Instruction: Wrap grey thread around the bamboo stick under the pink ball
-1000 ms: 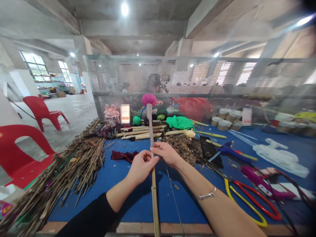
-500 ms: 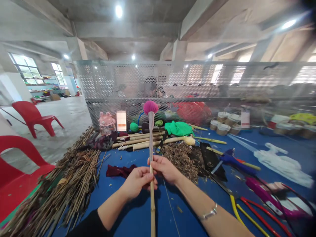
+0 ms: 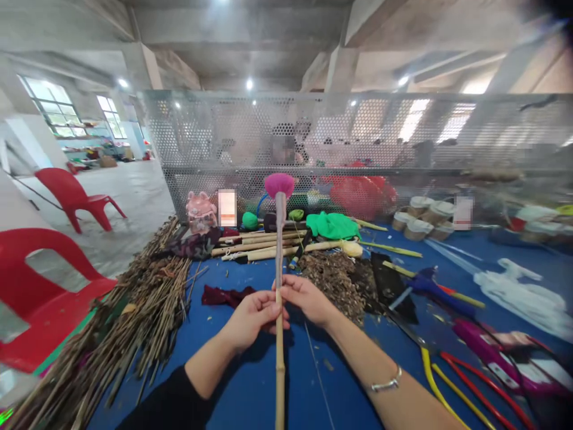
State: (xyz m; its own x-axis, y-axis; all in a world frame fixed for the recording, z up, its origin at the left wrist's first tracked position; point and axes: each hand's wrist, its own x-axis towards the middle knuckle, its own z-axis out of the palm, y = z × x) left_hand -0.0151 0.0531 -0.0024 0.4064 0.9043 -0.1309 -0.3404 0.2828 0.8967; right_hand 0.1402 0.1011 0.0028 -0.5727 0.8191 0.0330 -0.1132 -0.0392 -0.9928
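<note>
Upright before me stands a bamboo stick [image 3: 280, 370], its upper part wrapped in a pale, thin stretchy fabric [image 3: 280, 245]. A round pink fabric head [image 3: 280, 187] tops it. My left hand [image 3: 255, 316] is closed round the stick just below the lower edge of the wrap. Slightly higher, my right hand [image 3: 307, 297] pinches the stick and fabric edge between thumb and fingers. A thin pale thread [image 3: 316, 358] trails down over the blue table from near my right hand. A dark red cloth [image 3: 226, 295] lies behind my left hand.
Dry twigs [image 3: 129, 316] are heaped at left, beside red chairs [image 3: 49, 286]. Behind my hands lie brown plant bits [image 3: 331, 280], bamboo sticks [image 3: 259, 243] and green cloth [image 3: 331, 226]. Yellow-handled shears [image 3: 427, 370], red-handled pliers [image 3: 474, 382] and a purple tool [image 3: 487, 352] are at right. A perforated screen [image 3: 358, 131] closes the back.
My view has shifted a little, so the whole scene sits slightly to the right. Both hands keep their hold on the stick, with little visible change in their grip.
</note>
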